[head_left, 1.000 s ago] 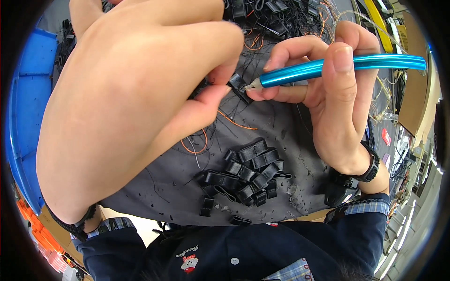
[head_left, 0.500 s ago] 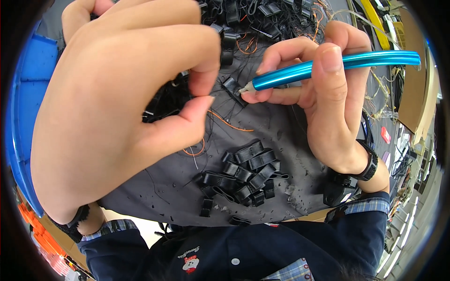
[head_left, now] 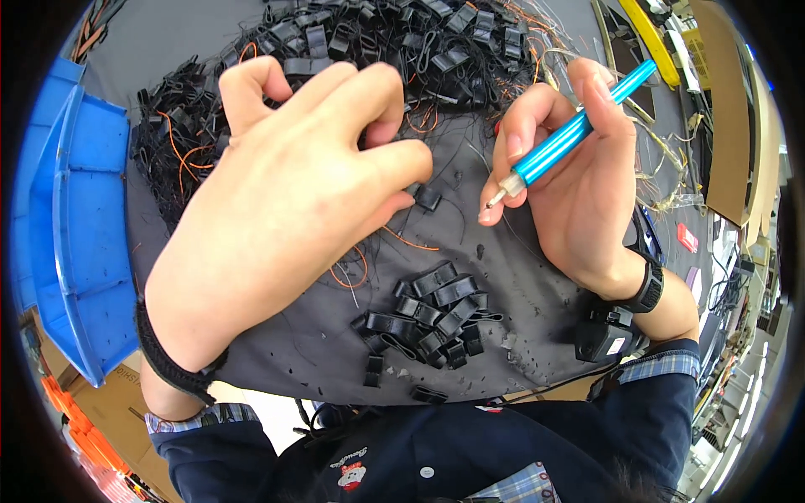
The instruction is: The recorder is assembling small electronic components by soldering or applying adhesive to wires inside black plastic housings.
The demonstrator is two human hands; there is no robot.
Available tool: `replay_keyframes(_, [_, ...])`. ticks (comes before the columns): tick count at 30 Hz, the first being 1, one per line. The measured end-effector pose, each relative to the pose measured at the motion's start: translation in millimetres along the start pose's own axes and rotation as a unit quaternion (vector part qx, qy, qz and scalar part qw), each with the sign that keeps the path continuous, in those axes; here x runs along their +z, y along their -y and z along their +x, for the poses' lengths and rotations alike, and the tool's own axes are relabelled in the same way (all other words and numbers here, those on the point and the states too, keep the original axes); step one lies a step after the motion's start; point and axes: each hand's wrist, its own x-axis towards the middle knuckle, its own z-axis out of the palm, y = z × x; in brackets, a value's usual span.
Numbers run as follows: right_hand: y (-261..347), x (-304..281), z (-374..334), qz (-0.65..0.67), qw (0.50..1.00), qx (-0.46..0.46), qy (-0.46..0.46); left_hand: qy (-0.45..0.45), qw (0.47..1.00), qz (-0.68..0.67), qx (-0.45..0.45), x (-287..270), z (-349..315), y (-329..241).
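My left hand (head_left: 289, 197) is closed, its thumb and forefinger pinched at a small black leather-like loop (head_left: 428, 198). Much of that loop is hidden behind the fingertips. In my right hand (head_left: 587, 180) lies a shiny blue pen-shaped tool (head_left: 555, 149) with a pale collar and a thin metal point. The point is aimed down and left, apart from the loop. A pile of loose black loops (head_left: 436, 314) rests on the dark grey cloth (head_left: 289, 360) nearer to me. Orange thread (head_left: 409, 240) trails beside my left fingers.
A big tangle of black loops and threads (head_left: 335, 38) spreads over the far side and left. Blue plastic bins (head_left: 96, 243) stand at the left edge. A black box-like device (head_left: 602, 337) sits by my right wrist, and a yellow bar (head_left: 650, 42) lies far right.
My left hand has dropped lower and nearer the cloth, its fingertips now at the loop. The tool's point has moved away from the loop to the right, and the tool now tilts more steeply.
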Motion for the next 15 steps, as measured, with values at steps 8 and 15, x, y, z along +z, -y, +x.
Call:
replay_keyframes(8, [1,-4,3,0.081,0.997,0.014,-0.008,0.087,0.988,-0.121,0.029,-31,-5,-8])
replay_keyframes(15, [1,-2,3,0.073,0.997,0.012,-0.005,-0.092,0.991,-0.017,-0.099,-5,3,6])
